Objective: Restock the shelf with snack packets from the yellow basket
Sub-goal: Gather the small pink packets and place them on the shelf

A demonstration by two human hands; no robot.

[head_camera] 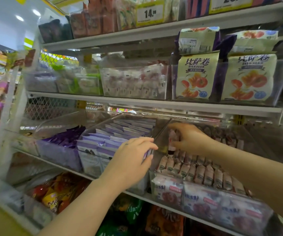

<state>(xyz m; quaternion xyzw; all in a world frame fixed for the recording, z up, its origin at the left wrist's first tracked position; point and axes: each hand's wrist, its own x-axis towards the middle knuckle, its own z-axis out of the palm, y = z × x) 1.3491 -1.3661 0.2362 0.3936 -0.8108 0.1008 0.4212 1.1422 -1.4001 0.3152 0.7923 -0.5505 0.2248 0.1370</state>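
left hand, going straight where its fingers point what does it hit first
Probably the clear divider just past the left hand and its purple packet, then the right hand pinching a pink packet beyond; depth is unclear.

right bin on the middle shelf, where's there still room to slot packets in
Bare room shows along the clear divider, between the front rows of small packets and the back packets, where the right hand pinches a packet. The front rows are tight. The lavender packets that the left hand grips fill their bin.
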